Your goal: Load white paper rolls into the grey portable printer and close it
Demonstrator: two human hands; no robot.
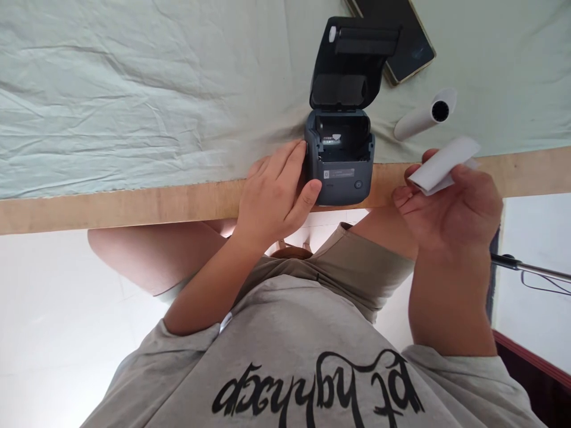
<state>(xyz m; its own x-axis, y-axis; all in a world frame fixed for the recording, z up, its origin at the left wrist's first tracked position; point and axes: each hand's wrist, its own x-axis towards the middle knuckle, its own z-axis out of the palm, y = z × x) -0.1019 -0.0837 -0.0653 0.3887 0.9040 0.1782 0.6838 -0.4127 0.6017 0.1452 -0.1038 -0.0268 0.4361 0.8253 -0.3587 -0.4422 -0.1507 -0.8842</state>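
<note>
A small dark label printer [342,184] sits at the table's front edge with its lid [345,86] swung up and its paper bay exposed. My left hand [276,193] holds the printer's left side, fingertips against the flank and thumb at the front corner. To the right of it, my right hand [450,208] is raised, palm up, pinching a curled piece of white paper [446,165] between thumb and fingers. Just beyond that hand, a white paper roll [414,123] with a black core lies on the cloth, its end partly unwound.
A dark phone [410,44] lies behind the printer, partly covered by the raised lid. Pale green wrinkled cloth [156,89] covers the table up to a bare wooden edge [111,209]. A thin metal rod [539,270] with a cable stands at the far right.
</note>
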